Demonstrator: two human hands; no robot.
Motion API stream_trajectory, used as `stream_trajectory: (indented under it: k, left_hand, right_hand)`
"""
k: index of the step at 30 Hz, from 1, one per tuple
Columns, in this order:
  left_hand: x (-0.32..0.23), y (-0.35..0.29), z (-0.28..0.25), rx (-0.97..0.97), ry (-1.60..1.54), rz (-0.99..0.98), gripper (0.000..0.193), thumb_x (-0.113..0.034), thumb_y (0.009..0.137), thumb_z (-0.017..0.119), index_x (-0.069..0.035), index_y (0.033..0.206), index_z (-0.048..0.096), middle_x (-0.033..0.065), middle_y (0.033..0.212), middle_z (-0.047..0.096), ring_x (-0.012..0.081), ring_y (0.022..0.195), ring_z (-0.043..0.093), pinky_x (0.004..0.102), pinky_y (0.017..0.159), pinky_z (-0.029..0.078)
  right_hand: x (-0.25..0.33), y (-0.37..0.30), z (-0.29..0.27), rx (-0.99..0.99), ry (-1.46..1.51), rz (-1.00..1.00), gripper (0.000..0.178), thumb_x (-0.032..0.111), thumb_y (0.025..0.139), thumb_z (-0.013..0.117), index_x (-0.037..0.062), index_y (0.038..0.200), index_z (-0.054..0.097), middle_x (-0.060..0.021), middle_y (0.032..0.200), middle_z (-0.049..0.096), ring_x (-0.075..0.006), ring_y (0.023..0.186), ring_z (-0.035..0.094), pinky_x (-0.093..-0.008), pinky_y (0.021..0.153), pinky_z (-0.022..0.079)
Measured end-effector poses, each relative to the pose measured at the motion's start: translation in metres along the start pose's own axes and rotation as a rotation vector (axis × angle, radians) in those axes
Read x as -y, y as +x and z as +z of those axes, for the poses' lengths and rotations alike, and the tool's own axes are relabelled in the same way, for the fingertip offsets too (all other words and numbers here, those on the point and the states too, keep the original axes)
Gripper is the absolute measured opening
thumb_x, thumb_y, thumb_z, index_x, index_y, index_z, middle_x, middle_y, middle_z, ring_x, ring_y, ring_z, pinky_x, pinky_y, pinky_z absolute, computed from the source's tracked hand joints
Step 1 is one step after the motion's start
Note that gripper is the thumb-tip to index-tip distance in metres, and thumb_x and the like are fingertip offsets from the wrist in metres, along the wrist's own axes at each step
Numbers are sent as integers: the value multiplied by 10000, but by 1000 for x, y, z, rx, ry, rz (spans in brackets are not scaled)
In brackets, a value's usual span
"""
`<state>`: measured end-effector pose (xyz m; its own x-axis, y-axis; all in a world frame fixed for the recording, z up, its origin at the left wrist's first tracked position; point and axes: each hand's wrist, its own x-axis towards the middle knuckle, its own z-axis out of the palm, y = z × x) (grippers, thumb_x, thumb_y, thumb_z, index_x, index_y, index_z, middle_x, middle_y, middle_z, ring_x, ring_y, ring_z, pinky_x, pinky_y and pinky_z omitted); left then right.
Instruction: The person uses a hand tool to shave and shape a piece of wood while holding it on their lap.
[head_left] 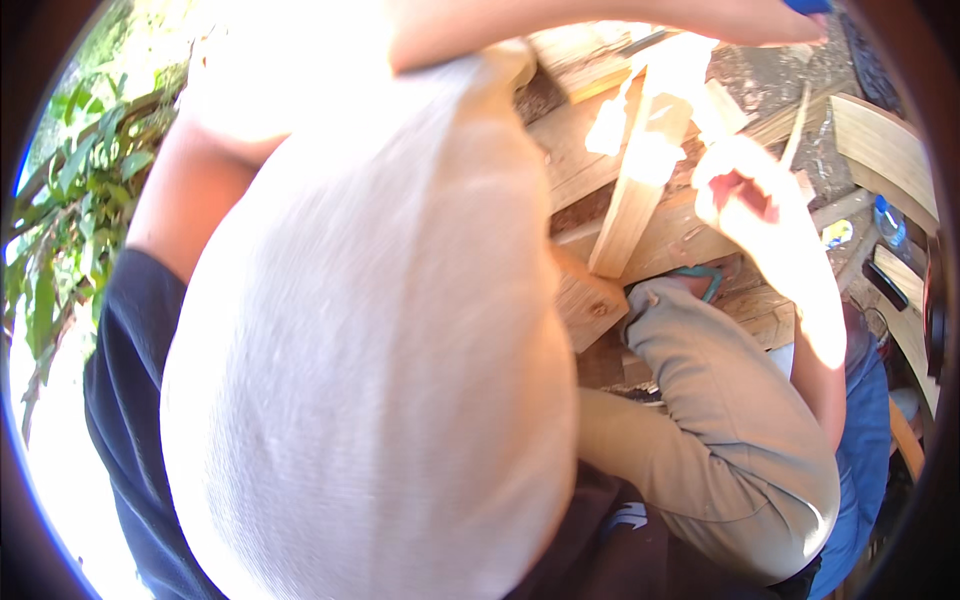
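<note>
A large pale cloth-covered shape [370, 320] fills the middle and left, close and washed out; it looks like a trouser leg. My left arm bends round its far side, and my left hand [785, 25] is at the top right edge, partly cut off. Its fingers appear closed against a blue object [806, 5]; its kind is hidden. My right hand [745, 195] hovers by the wooden pieces with fingers curled; glare hides whatever they may hold. Just left of it a narrow wooden board [635, 205] stands tilted against a wider plank [685, 235]. Below is a wooden block [590, 300].
A bent leg in tan trousers [720, 400] ends at a turquoise sandal [713, 280]. To the right lie a curved plank [885, 150], a clear bottle [890, 220] and a black phone-like object [885, 285]. Blue cloth [860, 440] shows beyond my right arm. Leafy plants [85, 190] border the left.
</note>
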<state>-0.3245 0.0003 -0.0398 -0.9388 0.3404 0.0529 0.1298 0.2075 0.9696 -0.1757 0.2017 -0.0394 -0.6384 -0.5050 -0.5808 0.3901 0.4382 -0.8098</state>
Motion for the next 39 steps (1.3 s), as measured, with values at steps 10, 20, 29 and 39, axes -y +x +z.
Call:
stream_trajectory:
  k: [10,20,29,39]
  left_hand:
    - [14,12,-4,48,44,-165,322,-360,1010,614,-68,877,620,15,667,520,115,591,517,296,581,425]
    - [20,8,-9,45,1,-278,330,-365,1014,618,-80,848,614,-2,657,487,103,588,483,284,578,399]
    - [18,13,1,4,95,-382,356,-412,1016,612,-76,913,667,-12,669,490,105,626,485,282,604,400]
    - [17,14,3,59,-30,-255,326,-406,1026,596,-94,933,613,-32,657,456,89,591,418,269,572,344]
  right_hand:
    - [124,-67,-29,846,280,-73,379,319,808,861,70,1064,733,-5,744,648,-156,611,633,-283,504,421]
    - [80,-113,-30,598,162,-147,442,276,801,858,76,1144,665,-19,868,613,-168,729,605,-290,598,421]
    - [50,-175,-50,268,-159,-16,516,237,795,855,81,1217,603,-31,979,581,-179,835,580,-297,683,421]
    - [4,-284,-89,-274,-496,263,610,194,788,853,86,1298,535,-45,1103,546,-191,953,552,-305,777,421]
